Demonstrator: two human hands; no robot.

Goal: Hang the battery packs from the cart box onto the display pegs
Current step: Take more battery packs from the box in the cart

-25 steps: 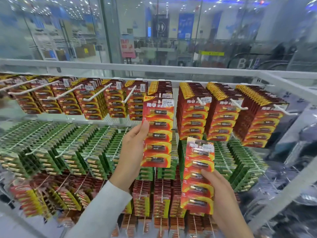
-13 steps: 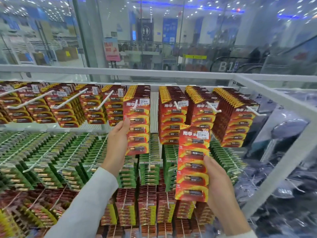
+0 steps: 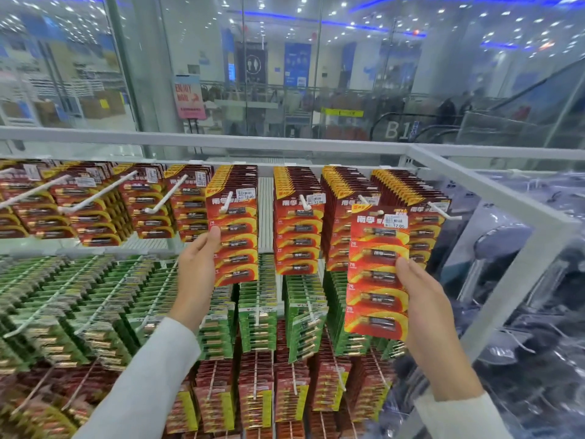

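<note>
Raised since a second ago: right red battery pack (image 3: 376, 270), now right of centre | left red battery pack (image 3: 235, 236) looks hung, centre | right hand (image 3: 433, 312) grips its pack's edge | left hand (image 3: 196, 274) pinches its own | white peg (image 3: 379, 212) at raised pack's top: threading next.

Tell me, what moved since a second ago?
The right hand lifted the loose battery pack from in front of the green packs up to a top-row peg. The left hand slid the other battery pack onto the middle peg. Both hands still hold their packs; the remaining display stayed put.
</note>
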